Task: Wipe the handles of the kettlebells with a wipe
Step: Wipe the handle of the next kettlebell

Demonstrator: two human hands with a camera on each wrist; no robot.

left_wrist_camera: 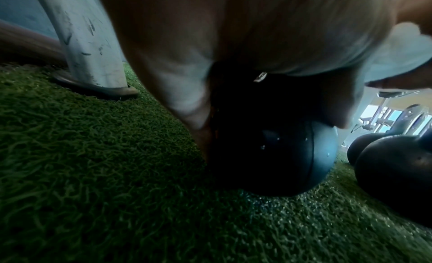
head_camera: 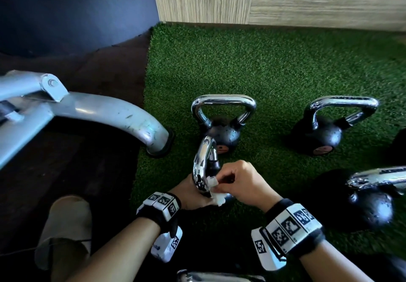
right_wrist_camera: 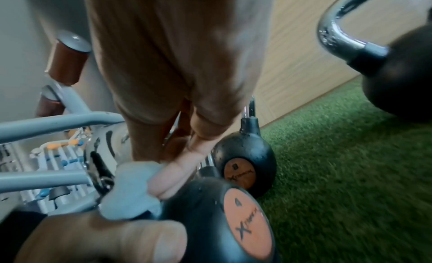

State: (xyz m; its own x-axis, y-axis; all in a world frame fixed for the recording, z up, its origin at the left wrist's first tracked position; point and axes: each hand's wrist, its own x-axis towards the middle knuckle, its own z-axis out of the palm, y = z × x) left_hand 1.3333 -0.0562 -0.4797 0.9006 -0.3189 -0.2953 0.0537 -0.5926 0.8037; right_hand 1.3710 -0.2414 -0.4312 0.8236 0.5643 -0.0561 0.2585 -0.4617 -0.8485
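A small black kettlebell (head_camera: 216,165) with an orange label (right_wrist_camera: 247,224) stands on the turf right in front of me, its chrome handle (head_camera: 203,163) seen edge-on. My left hand (head_camera: 189,196) grips it low down, at the handle's near base. My right hand (head_camera: 241,182) pinches a crumpled white wipe (head_camera: 216,196) against the lower near part of the handle. In the right wrist view the wipe (right_wrist_camera: 131,189) is bunched under the fingertips (right_wrist_camera: 177,174). The left wrist view shows the dark ball (left_wrist_camera: 280,156) under the palm.
Other chrome-handled kettlebells stand on the green turf (head_camera: 263,66): one just behind (head_camera: 222,114), one at back right (head_camera: 329,123), one at right (head_camera: 373,193). A grey machine leg (head_camera: 123,116) ends at the turf's left edge. My knee (head_camera: 66,226) is at lower left.
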